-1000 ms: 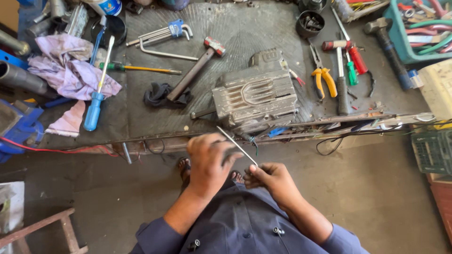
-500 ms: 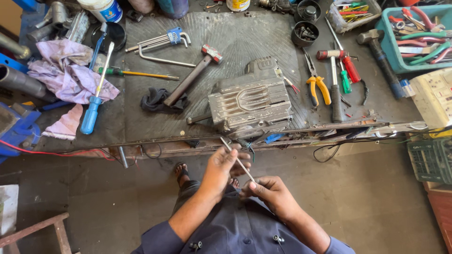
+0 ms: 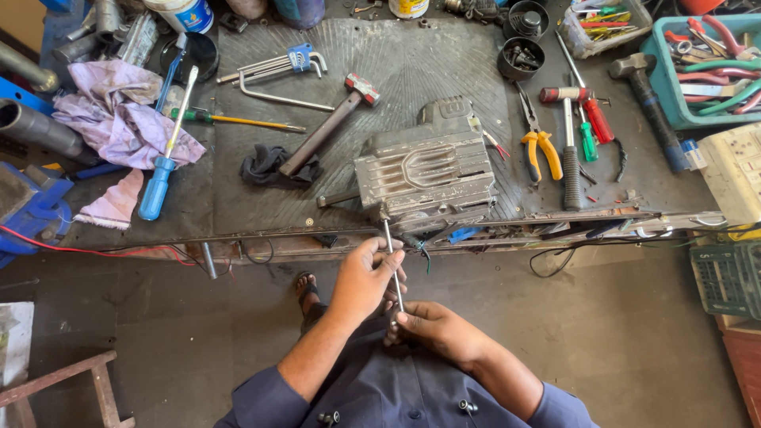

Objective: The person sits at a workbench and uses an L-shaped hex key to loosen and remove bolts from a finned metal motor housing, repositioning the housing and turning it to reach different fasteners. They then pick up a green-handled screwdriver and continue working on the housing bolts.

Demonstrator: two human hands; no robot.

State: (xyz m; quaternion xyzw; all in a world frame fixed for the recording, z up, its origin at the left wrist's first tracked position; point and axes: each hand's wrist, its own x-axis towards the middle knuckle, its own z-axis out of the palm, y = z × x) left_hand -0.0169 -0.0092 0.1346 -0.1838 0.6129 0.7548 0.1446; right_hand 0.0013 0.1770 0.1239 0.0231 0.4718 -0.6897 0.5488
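A dark rubber-matted workbench [image 3: 412, 71] fills the upper half of the view, its metal front edge running across the middle; below it lies a stained grey concrete floor [image 3: 198, 349]. On the mat near the bench edge sits a ribbed grey metal housing [image 3: 428, 170], the biggest item there. To the left lie crumpled lilac rags [image 3: 119, 119], a blue-handled screwdriver [image 3: 162, 170], a hex key set [image 3: 273, 67], a hammer [image 3: 329, 127] with its handle resting on a black cloth [image 3: 265, 166]. To the right are yellow-handled pliers [image 3: 539, 147], a red-handled screwdriver [image 3: 583, 99], a black-gripped tool [image 3: 571, 158] and a teal tray [image 3: 697, 67] of tools.

In front of the bench, the left hand [image 3: 365, 277] is closed around a thin metal rod [image 3: 392, 265], fingers wrapped at its middle. The right hand [image 3: 432, 329] pinches the rod's lower end between fingertips. The rod stands nearly upright, its top end reaching the underside of the housing at the bench edge.

What the rod's top meets is hard to make out among wires. A blue vise at far left, a wooden stool leg and a green crate at right are cut off by the frame. A sandalled foot [image 3: 305, 285] shows partly behind the left forearm.
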